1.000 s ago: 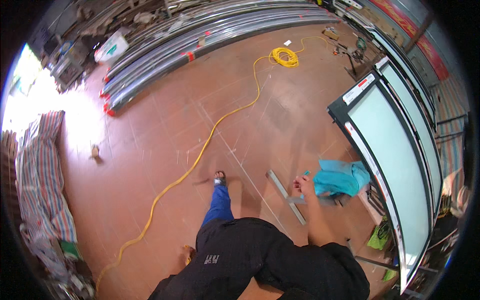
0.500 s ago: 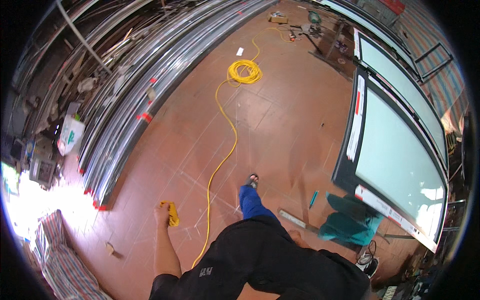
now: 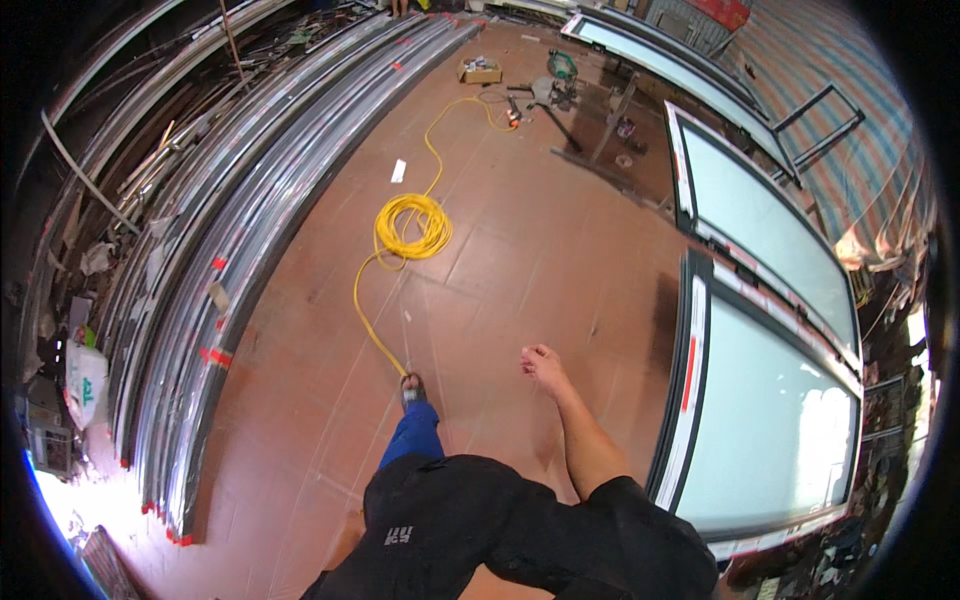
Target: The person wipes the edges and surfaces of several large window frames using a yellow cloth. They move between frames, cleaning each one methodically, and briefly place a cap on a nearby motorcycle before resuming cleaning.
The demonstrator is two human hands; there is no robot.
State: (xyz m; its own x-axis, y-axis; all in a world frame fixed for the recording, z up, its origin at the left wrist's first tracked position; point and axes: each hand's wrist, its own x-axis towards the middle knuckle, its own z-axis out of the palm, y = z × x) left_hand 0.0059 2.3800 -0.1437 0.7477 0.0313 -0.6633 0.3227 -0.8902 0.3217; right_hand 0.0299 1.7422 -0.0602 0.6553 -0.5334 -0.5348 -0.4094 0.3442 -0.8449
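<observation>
My right hand (image 3: 542, 366) hangs over the tiled floor ahead of my body. Its fingers are curled loosely in, and no object shows in them. Of my left arm only a strip of forearm (image 3: 347, 537) appears beside my dark shirt; the hand itself is hidden. My sandalled foot (image 3: 411, 388) is forward, at the near end of the visible yellow cable (image 3: 378, 338). That cable runs from a yellow coil (image 3: 428, 228) lying on the floor.
Long metal profiles (image 3: 262, 215) with red tape are stacked along the left. Framed glass panels (image 3: 765, 400) line the right side. Farther off are a cardboard box (image 3: 480, 71), a green tool (image 3: 562, 66) and a metal bar (image 3: 610, 176) on the floor.
I have stepped forward, so the coil and panels are nearer. My left hand, earlier out with a yellow cloth-like thing, has gone from view. My right hand has swung forward into view.
</observation>
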